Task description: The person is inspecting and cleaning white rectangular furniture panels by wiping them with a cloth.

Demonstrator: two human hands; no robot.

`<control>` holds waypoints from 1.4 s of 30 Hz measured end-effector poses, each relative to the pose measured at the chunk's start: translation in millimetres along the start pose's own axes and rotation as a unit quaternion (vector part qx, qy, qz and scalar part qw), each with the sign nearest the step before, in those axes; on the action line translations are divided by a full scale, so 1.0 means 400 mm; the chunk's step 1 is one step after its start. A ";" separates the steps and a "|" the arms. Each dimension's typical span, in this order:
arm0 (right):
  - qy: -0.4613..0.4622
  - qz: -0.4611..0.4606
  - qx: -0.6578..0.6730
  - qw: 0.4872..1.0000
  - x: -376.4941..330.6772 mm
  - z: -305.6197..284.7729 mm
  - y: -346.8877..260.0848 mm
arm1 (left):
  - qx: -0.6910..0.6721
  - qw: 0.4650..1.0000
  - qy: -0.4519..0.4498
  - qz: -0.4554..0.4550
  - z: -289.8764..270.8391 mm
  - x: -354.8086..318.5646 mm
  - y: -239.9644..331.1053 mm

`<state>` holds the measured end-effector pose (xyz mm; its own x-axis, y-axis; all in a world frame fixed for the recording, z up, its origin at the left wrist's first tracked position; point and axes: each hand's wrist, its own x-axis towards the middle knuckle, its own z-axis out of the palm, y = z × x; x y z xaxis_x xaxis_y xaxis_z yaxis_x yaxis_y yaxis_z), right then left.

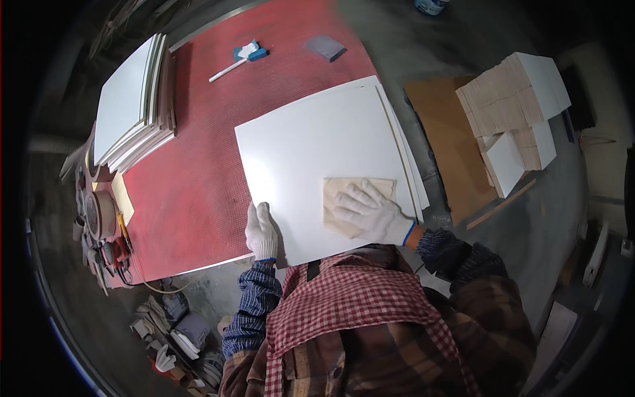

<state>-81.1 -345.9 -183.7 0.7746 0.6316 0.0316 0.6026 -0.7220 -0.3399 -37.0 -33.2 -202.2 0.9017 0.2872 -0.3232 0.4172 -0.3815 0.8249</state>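
Left of the white panel [311, 145] lie stacked boards [126, 102].

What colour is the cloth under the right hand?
The cloth is pale beige, clearest in the head view.

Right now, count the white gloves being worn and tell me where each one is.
2: the left glove at the left edge of the white panel, and the right glove, spread over the tan cloth on that panel.
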 end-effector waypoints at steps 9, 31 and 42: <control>0.124 0.289 -0.102 0.944 0.347 -0.025 0.253 | -0.005 0.999 -0.042 0.014 -0.020 0.000 -0.023; -0.062 -0.050 -0.060 0.995 0.083 0.008 0.021 | -0.438 0.838 -0.265 -0.192 -0.138 0.099 -0.072; -0.082 -0.225 0.004 0.971 0.243 0.118 -0.292 | -0.484 0.809 -0.251 -0.219 -0.164 0.080 -0.113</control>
<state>-85.2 -186.7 -185.2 0.3922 0.9195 0.0281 0.8707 -0.3612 -0.3338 -34.6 50.8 -219.5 0.7247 -0.2779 -0.6306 0.6446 0.5966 0.4780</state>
